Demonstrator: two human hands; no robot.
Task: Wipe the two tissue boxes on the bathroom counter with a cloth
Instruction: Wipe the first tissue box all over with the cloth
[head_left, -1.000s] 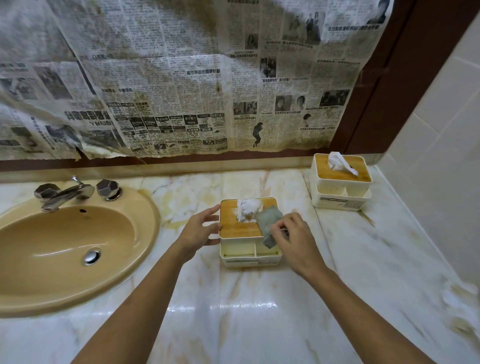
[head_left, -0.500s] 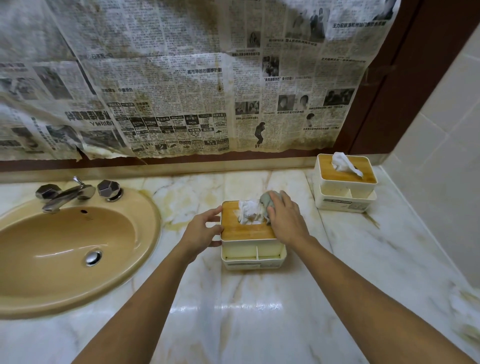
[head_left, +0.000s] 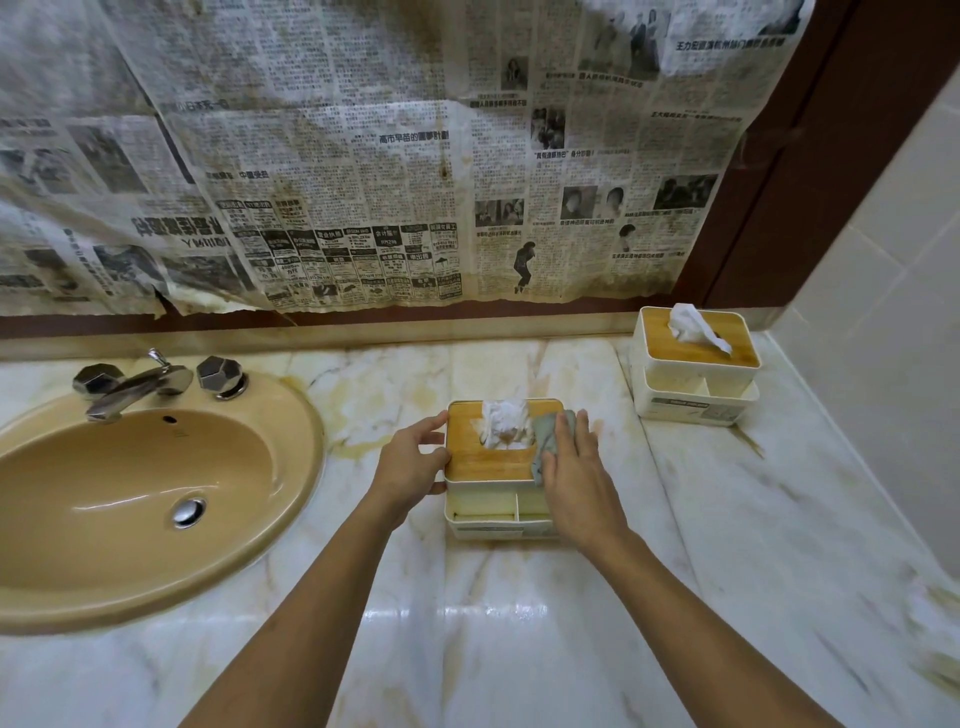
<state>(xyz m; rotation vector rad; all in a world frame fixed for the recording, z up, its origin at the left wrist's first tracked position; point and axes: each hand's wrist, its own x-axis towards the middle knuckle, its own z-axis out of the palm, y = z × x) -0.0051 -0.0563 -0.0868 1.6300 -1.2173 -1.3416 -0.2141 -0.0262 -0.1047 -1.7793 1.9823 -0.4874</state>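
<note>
The near tissue box (head_left: 483, 462), white with a wooden lid and a tissue sticking up, stands mid-counter. My left hand (head_left: 410, 460) grips its left side. My right hand (head_left: 576, 478) lies flat on the right part of the lid and presses a grey-green cloth (head_left: 545, 434) onto it; most of the cloth is hidden under the palm. The second tissue box (head_left: 693, 364), same design, stands at the back right near the wall corner, untouched.
A tan oval sink (head_left: 130, 493) with a chrome faucet (head_left: 137, 387) fills the left. The marble counter (head_left: 519, 623) reaches to the tiled wall on the right. Stained newspaper (head_left: 363, 156) covers the mirror behind.
My right hand with the cloth swept from the lid's front right to its far edge, then came back toward me along the right side. The left hand has stayed on the box.
</note>
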